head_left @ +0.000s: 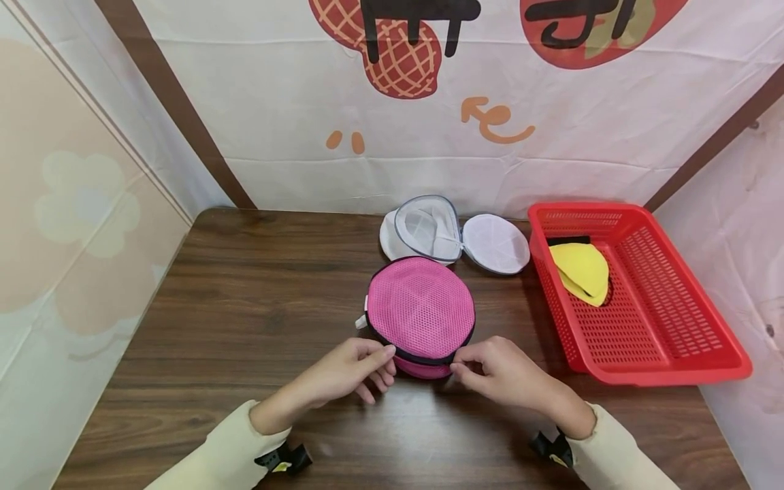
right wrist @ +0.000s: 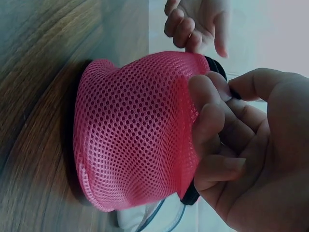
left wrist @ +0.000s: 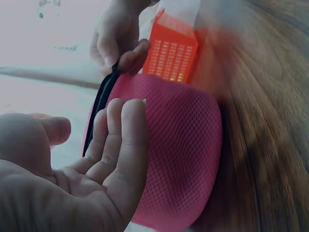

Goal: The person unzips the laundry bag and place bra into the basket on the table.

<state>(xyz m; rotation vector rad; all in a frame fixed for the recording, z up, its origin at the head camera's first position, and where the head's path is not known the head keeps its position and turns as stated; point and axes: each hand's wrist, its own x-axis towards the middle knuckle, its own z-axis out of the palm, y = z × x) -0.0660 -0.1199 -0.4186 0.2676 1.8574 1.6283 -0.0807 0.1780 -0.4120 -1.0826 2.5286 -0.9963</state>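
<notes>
Round pink mesh bag [head_left: 421, 307], black-trimmed, upright on table [head_left: 269, 306].

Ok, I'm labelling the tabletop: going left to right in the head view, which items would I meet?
Pink bag → rightmost white mesh → red basket.

- Pink mesh bag [head_left: 421, 307]: underside hidden; cut off at bottom of left wrist view.
- Right hand [head_left: 505, 371]: pinching a black bit at the bag's rim; too small to tell if zip pull.
- Left hand [left wrist: 82, 179]: cut off at frame edge, left wrist view.
- Black item [head_left: 568, 240]: mostly under yellow piece [head_left: 580, 267], unidentifiable.
- Red basket [head_left: 674, 376]: blurred, part hidden, left wrist view.
- Wall lettering [head_left: 419, 9]: cut off up top.
</notes>
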